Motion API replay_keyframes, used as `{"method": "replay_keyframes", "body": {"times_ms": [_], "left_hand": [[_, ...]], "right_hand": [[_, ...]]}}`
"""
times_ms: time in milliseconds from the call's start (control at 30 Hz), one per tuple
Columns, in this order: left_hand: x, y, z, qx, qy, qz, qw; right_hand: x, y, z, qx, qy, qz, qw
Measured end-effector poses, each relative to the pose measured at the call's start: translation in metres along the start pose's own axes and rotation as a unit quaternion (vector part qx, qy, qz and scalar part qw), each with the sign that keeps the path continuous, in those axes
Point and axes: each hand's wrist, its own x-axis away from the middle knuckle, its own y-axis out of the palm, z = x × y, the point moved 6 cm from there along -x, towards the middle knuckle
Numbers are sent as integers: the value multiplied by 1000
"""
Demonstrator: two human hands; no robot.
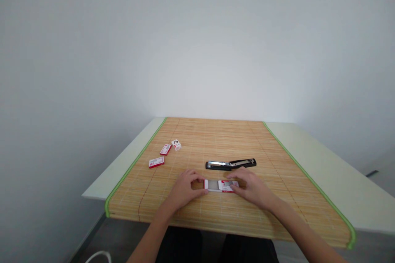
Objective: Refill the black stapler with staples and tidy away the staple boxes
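A small red-and-white staple box lies on the mat in front of me, its left part showing a greyish inside. My left hand has its thumb and fingers closed around the box's left end. At the other end, my right hand bends its thumb and forefinger over the printed part. A small grey patch shows between those fingertips; whether it is staples or print is too small to tell. Just beyond the hands lies a black stapler, spread open with its metal rail showing.
Two red-and-white boxes, one nearer and one farther, lie to the left. Beside them is a small printed white piece. A green-edged bamboo mat covers the middle of the white table, which meets the wall behind.
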Motion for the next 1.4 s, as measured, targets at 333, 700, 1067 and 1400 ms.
{"method": "replay_keyframes", "body": {"times_ms": [333, 700, 1067, 1400], "left_hand": [[-4, 8, 3, -25, 1, 10, 1000], [-34, 13, -10, 84, -32, 48, 995], [-67, 19, -21, -78, -7, 70, 994], [-67, 18, -23, -66, -20, 61, 996]], "right_hand": [[-10, -1, 4, 35, 3, -17, 999], [-85, -5, -4, 81, -52, 70, 993], [-95, 12, 9, 89, -54, 42, 994], [-97, 15, 10, 83, -63, 14, 994]]}}
